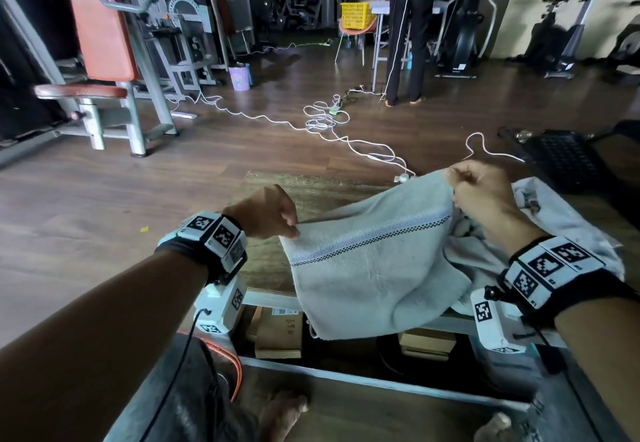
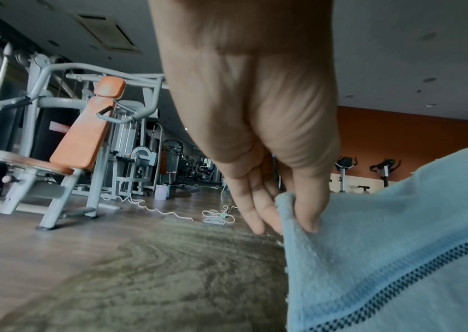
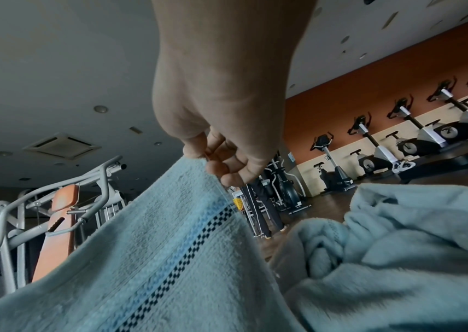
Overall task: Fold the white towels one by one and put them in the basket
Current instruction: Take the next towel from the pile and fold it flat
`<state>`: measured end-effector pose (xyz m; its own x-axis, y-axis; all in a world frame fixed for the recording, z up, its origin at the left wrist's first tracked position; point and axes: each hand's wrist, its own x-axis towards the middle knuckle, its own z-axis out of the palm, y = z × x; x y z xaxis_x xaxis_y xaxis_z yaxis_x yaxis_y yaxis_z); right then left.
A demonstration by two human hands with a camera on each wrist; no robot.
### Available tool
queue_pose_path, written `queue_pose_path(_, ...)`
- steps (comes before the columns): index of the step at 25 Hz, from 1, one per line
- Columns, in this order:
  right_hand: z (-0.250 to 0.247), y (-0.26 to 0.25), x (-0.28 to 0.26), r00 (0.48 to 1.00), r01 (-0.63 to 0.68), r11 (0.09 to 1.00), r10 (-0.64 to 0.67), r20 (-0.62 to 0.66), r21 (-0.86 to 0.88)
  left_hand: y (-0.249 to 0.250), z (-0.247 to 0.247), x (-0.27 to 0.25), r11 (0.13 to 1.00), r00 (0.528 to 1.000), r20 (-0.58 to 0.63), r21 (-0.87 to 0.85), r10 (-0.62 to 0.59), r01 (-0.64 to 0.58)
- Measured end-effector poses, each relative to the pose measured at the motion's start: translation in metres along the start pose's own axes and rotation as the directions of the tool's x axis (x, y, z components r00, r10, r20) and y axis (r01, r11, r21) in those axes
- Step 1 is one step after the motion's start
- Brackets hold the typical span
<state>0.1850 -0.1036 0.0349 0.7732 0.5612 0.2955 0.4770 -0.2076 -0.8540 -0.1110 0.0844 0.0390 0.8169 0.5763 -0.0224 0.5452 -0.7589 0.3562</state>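
A white towel (image 1: pixel 374 268) with a blue and black checked stripe hangs stretched between both hands above the wooden table (image 1: pixel 311 192). My left hand (image 1: pixel 273 213) pinches its left corner low over the table, thumb over the edge (image 2: pixel 306 211). My right hand (image 1: pixel 481 189) pinches the other corner, held higher (image 3: pixel 215 166). The towel's lower end drapes over the table's near edge. A black basket (image 1: pixel 561 161) stands on the floor to the right, behind the table.
A heap of crumpled white towels (image 1: pixel 554 220) (image 3: pixel 397 235) lies on the table's right side. White cables (image 1: pixel 322 119) trail over the floor ahead. A gym machine with orange pads (image 1: pixel 100 43) stands at left. A person (image 1: pixel 408 26) stands far off by a yellow crate (image 1: pixel 356 14).
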Motion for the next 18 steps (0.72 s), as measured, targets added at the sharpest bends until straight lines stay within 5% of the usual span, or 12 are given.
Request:
queue_pose_path(3,0.008,0.027,-0.006,1.000,0.013,0.998,-0.012,0.011,-0.061,0.002,0.033,0.010,0.997,0.994,0.106,0.065,-0.041,0.035)
queue_pose_path(8,0.008,0.064,-0.020,0.998,-0.036,0.997,0.039,0.045,-0.069,-0.008,0.082,0.013,0.991,0.981,0.175,-0.094,-0.079,0.096)
queue_pose_path(18,-0.005,0.055,-0.026,0.998,0.053,0.993,-0.049,0.039,-0.103,-0.008,0.054,0.004,0.931,0.991,-0.096,-0.363,-0.088,0.048)
